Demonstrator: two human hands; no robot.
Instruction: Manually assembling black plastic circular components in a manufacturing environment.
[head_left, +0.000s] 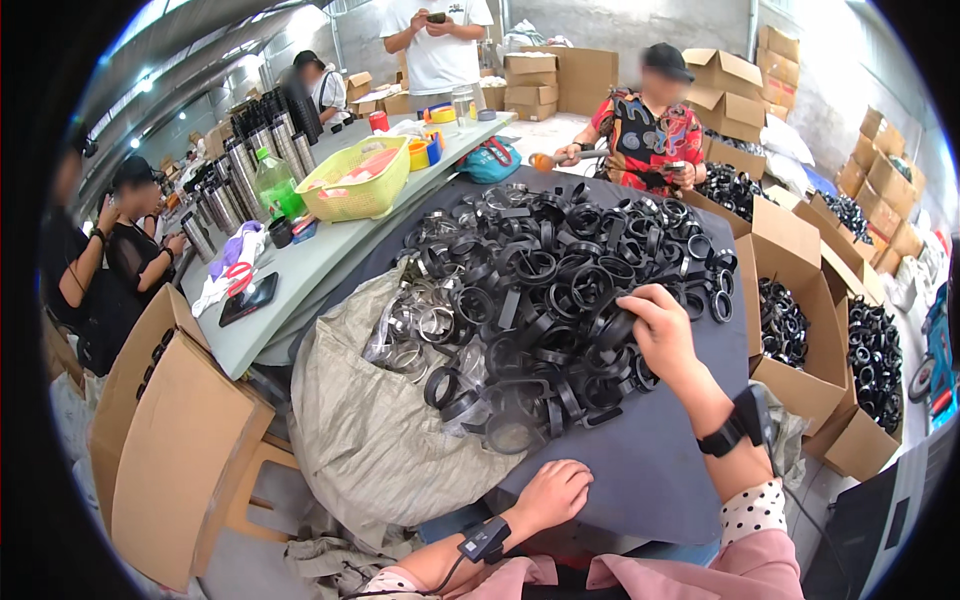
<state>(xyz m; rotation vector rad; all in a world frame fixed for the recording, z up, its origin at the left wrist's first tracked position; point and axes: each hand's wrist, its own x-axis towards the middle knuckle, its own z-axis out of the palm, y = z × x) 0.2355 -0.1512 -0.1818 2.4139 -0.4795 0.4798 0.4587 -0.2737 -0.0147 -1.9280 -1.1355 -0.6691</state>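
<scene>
A large heap of black plastic ring-shaped parts (535,265) with handle-like tabs covers the dark table (690,440). My right hand (662,335) reaches in at the heap's right side, its thumb and fingers closed on a black plastic ring (612,328). Part of that ring is hidden by the fingers and the pieces around it. Near the front edge of the table rests my left hand (548,492), palm down, fingers loosely bent and nothing visible in them. Clear ring parts (435,323) lie at the heap's left, beside an open woven sack (375,430).
Cardboard boxes (800,340) of black parts stand to the right. Across the table, a person (650,125) holds an orange-tipped tool (545,161). A side table (230,335) on the left bears a yellow basket (358,190), a green bottle (278,185) and steel tumblers.
</scene>
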